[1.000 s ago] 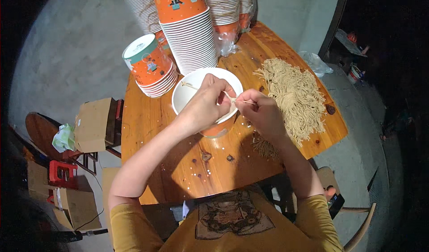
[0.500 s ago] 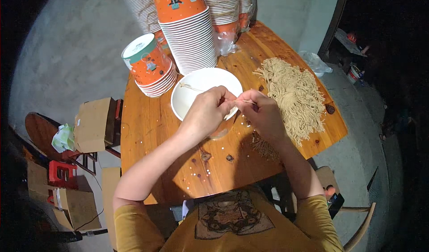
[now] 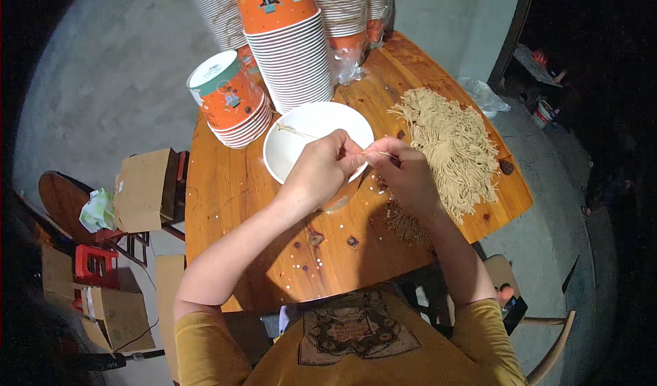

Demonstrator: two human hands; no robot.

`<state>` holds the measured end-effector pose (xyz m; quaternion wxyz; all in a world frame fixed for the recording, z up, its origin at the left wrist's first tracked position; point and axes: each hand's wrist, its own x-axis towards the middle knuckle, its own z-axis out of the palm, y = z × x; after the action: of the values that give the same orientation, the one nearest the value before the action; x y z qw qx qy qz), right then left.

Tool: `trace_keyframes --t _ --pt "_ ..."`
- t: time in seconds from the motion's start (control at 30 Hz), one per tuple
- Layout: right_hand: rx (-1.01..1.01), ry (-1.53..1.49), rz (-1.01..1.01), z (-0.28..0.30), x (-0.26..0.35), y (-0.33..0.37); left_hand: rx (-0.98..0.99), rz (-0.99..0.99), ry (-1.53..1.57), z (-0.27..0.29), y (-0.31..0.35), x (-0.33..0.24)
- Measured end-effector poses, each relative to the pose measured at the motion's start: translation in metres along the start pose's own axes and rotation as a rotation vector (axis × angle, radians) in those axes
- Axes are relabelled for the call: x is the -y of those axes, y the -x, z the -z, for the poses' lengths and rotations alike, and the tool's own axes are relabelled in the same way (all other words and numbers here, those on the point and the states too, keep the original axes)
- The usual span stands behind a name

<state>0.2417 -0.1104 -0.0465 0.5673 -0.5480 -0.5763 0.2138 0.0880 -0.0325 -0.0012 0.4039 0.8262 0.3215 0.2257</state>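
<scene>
Over the near right rim of a white paper bucket [image 3: 287,150], my left hand [image 3: 321,167] and my right hand [image 3: 405,174] meet with fingers pinched. Between them runs a thin tan string [image 3: 385,155], its end showing past the right fingertips. Another length of string [image 3: 294,132] lies over the bucket's far left side, running toward my left hand. Both hands are closed on the string; the fingertips partly hide it. Right of my right hand lies a big heap of tan strings [image 3: 452,150]. A smaller shaded bunch [image 3: 408,225] sits below that wrist.
A tall stack of orange and white paper buckets [image 3: 291,64] rises behind the bowl-like one, beside a shorter inverted stack [image 3: 229,105]. Bagged stacks [image 3: 342,16] stand farther back. Small white bits dot the wooden table [image 3: 233,249]. Cardboard boxes [image 3: 145,187] and a red stool [image 3: 96,266] are at left.
My hands stay together at the bucket's rim, with only a slight shift of the fingers on the string. The bucket appears a touch farther right; little else differs.
</scene>
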Motion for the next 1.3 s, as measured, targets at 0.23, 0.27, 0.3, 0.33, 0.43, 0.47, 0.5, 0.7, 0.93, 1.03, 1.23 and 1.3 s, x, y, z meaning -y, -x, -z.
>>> trace_keyframes --t 0.23,0.27,0.3,0.33,0.43,0.47,0.5,0.7,0.93,1.03,1.23,1.3 --pt "0.021 -0.100 -0.112 -0.001 0.003 -0.001 -0.043 -0.021 0.008 -0.002 -0.001 0.006" --pt "0.015 -0.073 -0.108 -0.001 0.003 -0.001 -0.056 -0.027 0.023 -0.002 -0.001 0.006" --pt "0.016 -0.073 -0.107 -0.002 0.003 -0.001 -0.057 -0.028 0.023 -0.002 -0.001 0.006" --pt "0.006 -0.072 -0.102 -0.003 0.004 -0.001 -0.064 -0.046 0.023 -0.002 -0.001 0.006" --pt "-0.027 -0.027 -0.080 -0.005 0.007 0.000 -0.043 -0.039 0.020 0.000 0.001 -0.001" --pt "-0.049 0.016 -0.062 -0.005 0.009 0.001 -0.015 -0.013 0.017 0.001 0.001 -0.004" --pt "-0.051 0.018 -0.063 -0.005 0.008 0.001 -0.012 -0.015 0.018 0.001 0.000 -0.004" --pt "-0.092 0.163 0.079 -0.009 0.011 0.002 -0.040 -0.036 0.086 -0.002 -0.002 0.006" --pt "-0.089 0.172 0.091 -0.008 0.009 0.003 -0.030 -0.086 0.172 -0.004 -0.004 0.012" --pt "-0.088 0.181 0.079 -0.007 0.011 0.004 -0.025 -0.043 0.081 -0.001 0.000 0.003" --pt "-0.062 0.231 0.081 -0.005 0.017 0.005 -0.095 -0.096 -0.028 -0.004 0.004 -0.002" --pt "-0.059 0.247 0.109 -0.005 0.017 0.006 -0.102 -0.094 -0.026 -0.004 0.004 -0.002"
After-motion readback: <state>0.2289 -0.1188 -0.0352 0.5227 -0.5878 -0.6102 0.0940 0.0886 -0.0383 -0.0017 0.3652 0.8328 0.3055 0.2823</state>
